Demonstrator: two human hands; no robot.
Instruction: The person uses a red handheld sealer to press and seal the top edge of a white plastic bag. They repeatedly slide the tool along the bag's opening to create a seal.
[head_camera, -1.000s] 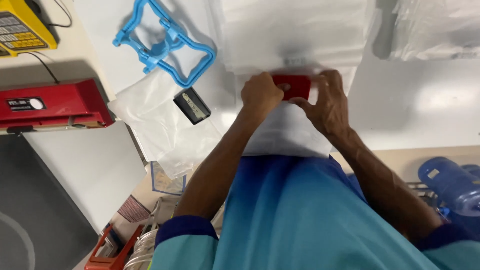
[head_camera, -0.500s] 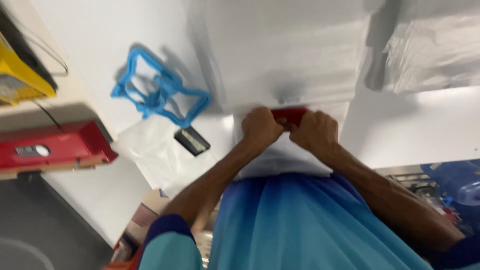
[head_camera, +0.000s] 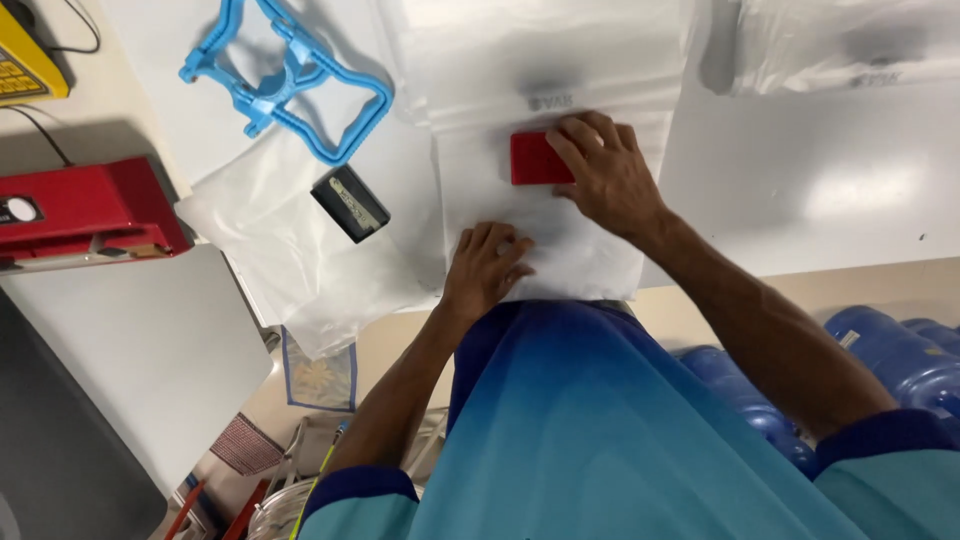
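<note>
A small red block (head_camera: 535, 159) lies on a white plastic bag (head_camera: 560, 235) spread on the white table (head_camera: 830, 190). My right hand (head_camera: 603, 172) rests on the block's right side, fingers bent over it. My left hand (head_camera: 487, 265) lies flat on the bag's near edge, fingers spread, holding nothing. More clear bags are stacked beyond the block (head_camera: 540, 50).
A blue plastic frame (head_camera: 290, 85) and a small black box (head_camera: 349, 203) lie to the left on another clear bag. A red device (head_camera: 85, 210) and a yellow device (head_camera: 25, 60) sit at far left. Blue water jugs (head_camera: 890, 350) stand below the table at right.
Both hands were on the red block before. My left hand has come off it and moved toward me onto the bag's near edge; my right hand stays on the block.
</note>
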